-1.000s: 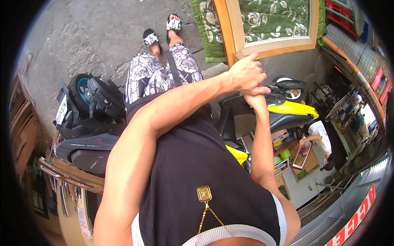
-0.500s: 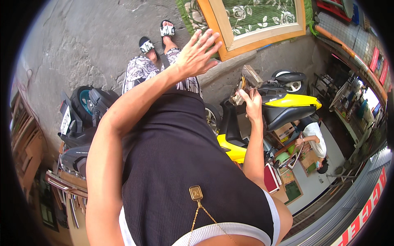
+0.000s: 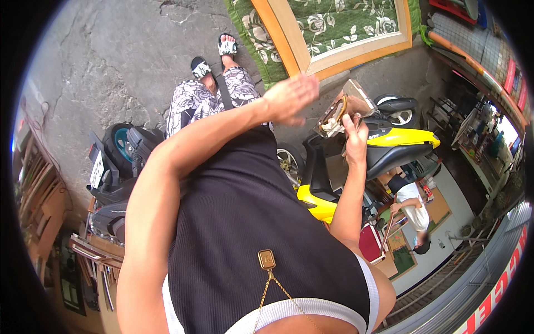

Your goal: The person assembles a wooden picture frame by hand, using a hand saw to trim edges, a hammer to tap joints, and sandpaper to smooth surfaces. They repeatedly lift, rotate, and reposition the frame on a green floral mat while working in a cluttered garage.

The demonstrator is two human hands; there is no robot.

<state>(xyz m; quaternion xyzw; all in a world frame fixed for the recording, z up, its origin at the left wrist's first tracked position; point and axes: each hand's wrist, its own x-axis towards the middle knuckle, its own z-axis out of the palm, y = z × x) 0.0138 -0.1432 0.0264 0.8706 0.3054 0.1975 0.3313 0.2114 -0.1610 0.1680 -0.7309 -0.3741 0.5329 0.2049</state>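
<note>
My left hand (image 3: pixel 290 98) is raised with the fingers spread and holds nothing. It hovers just short of the corner of a pale wooden frame (image 3: pixel 289 53). The frame lies on a green floral cloth (image 3: pixel 345 22) on the concrete ground. My right hand (image 3: pixel 356 129) is a little to the right and lower, gripping a small flat tan object (image 3: pixel 342 108) with pale material at one end; I cannot tell what kind of object it is. The two hands are apart and neither touches the frame.
A yellow scooter (image 3: pixel 403 139) is parked right under my right hand. A dark scooter (image 3: pixel 119 158) stands at the left. My sandalled feet (image 3: pixel 214 55) are on cracked concrete. A person in a white top (image 3: pixel 413 203) works at the right among cluttered shelves.
Both hands were together at the frame's corner. My left hand has lifted off and opened; my right hand has drawn back toward the yellow scooter with the tan object in it.
</note>
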